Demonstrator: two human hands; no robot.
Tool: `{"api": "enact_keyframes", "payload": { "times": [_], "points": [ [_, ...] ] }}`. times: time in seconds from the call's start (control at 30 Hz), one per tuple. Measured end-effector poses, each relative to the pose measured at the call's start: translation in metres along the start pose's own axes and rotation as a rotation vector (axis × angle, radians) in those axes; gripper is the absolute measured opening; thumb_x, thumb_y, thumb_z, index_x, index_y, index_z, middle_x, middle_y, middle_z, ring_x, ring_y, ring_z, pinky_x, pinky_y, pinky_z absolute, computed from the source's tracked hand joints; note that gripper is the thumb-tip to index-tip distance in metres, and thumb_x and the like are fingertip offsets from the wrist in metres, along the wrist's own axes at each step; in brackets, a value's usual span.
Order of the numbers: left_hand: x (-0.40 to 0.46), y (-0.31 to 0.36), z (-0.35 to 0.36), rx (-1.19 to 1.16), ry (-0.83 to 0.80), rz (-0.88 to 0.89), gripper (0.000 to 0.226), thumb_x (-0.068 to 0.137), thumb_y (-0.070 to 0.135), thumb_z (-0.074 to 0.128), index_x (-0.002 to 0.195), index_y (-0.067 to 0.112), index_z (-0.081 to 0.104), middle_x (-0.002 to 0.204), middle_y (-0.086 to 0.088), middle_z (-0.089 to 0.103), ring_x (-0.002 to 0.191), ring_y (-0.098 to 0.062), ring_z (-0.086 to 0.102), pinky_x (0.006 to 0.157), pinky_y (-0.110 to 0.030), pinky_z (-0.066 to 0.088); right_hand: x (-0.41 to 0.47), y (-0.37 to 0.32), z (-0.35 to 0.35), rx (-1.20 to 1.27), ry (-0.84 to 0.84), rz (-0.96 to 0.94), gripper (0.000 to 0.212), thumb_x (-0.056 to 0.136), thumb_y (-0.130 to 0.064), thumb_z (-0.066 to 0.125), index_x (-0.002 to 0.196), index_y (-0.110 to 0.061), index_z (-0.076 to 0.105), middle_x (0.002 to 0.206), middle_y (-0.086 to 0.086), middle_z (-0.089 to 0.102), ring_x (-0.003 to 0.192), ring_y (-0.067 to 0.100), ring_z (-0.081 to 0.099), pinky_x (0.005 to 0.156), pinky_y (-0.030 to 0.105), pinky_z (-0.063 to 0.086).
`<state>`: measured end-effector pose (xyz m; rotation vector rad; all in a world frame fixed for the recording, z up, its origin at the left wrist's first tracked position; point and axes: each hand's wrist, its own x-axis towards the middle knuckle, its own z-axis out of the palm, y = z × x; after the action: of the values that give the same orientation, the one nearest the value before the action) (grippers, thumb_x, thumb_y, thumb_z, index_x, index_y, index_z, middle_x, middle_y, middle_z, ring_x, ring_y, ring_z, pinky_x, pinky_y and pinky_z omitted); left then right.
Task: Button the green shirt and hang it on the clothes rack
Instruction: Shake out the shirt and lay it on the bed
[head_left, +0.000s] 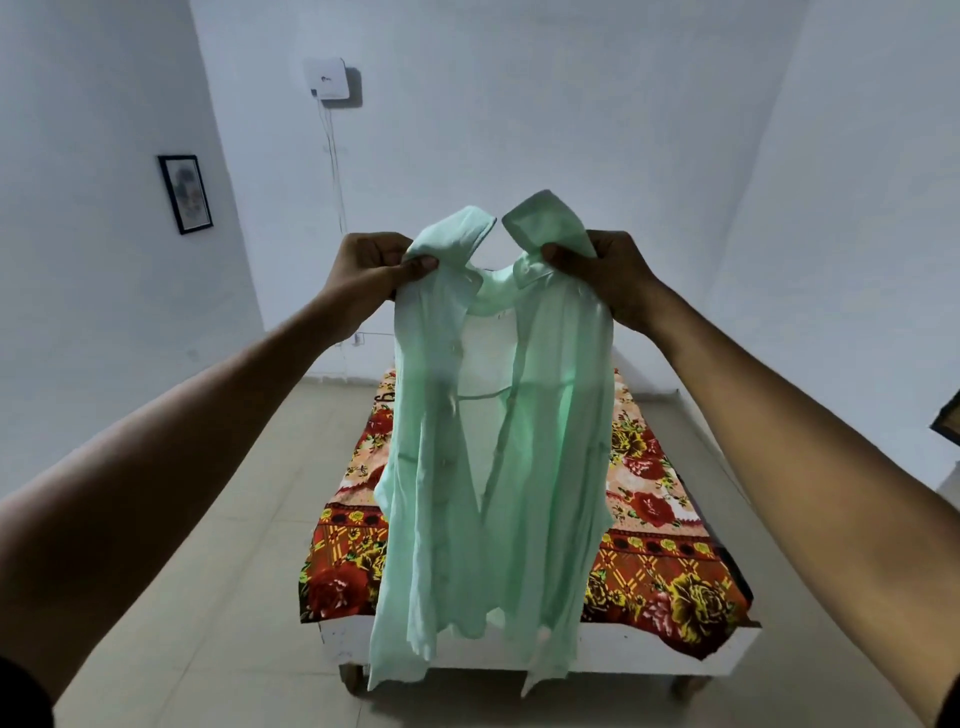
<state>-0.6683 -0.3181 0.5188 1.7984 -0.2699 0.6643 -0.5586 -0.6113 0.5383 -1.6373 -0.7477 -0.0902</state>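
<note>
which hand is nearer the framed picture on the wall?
Left. The left hand grips the green shirt on the framed picture's side; the right hand grips it farther right.

The green shirt (488, 467) hides the bed's (675, 545) middle.

arms: bare to past elbows | sleeve (21, 696): dark, l upper arm | no rings/watch seen

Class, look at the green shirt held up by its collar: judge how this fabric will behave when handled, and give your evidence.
The green shirt is probably floppy: it hangs in loose folds below the left hand and right hand. It seems light and thin, since light shows through it. Unbuttoned, its front edges will likely swing apart.
</note>
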Motion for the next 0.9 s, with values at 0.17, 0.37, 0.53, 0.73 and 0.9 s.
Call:
{"api": "enact_keyframes", "payload": {
  "times": [0.17,0.37,0.53,0.73,0.9],
  "points": [
    [-0.008,-0.030,0.007,0.002,0.069,-0.027,0.014,0.089,0.014,0.078,0.095,0.002,0.074,0.069,0.009,0.070,0.063,-0.005,0.062,0.057,-0.021,0.050,-0.007,0.029,0.012,-0.102,0.031,0.001,0.040,0.082,-0.037,0.084,0.091,0.001,0.075,0.091,0.022,0.075,0.076,0.019,0.068,0.068,0.035,0.052],
    [0.004,-0.093,0.024,0.060,0.071,-0.065,0.016,0.087,0.020,0.079,0.093,0.004,0.077,0.067,0.014,0.069,0.065,-0.003,0.059,0.060,-0.023,0.048,0.013,0.084,0.006,-0.154,0.031,0.077,0.015,0.085,-0.030,0.082,0.081,-0.018,0.076,0.075,-0.007,0.073,0.064,0.005,0.065,0.060,0.023,0.051],
    [0.025,-0.154,0.041,0.129,0.054,-0.132,0.013,0.088,0.019,0.078,0.091,0.007,0.077,0.068,0.013,0.069,0.063,-0.001,0.058,0.057,-0.019,0.047,0.055,0.150,0.006,-0.165,0.029,0.125,0.010,0.085,-0.030,0.082,0.083,-0.023,0.075,0.074,-0.014,0.073,0.061,-0.003,0.063,0.059,0.018,0.050],
    [0.053,-0.240,0.055,0.164,0.118,-0.244,0.021,0.085,0.024,0.080,0.089,0.004,0.077,0.075,-0.001,0.071,0.067,-0.011,0.060,0.062,-0.030,0.051,0.104,0.244,0.015,-0.207,0.010,0.166,0.042,0.078,-0.044,0.084,0.095,-0.007,0.078,0.095,0.011,0.078,0.078,0.012,0.064,0.068,0.033,0.051],
    [0.108,-0.323,0.069,0.176,0.143,-0.290,0.008,0.087,0.012,0.077,0.085,0.020,0.076,0.068,0.017,0.069,0.062,0.003,0.057,0.058,-0.019,0.049,0.166,0.331,0.017,-0.267,0.005,0.237,0.032,0.082,-0.035,0.083,0.075,-0.006,0.070,0.073,-0.001,0.066,0.066,0.008,0.053,0.060,0.028,0.042]
  ]
}}
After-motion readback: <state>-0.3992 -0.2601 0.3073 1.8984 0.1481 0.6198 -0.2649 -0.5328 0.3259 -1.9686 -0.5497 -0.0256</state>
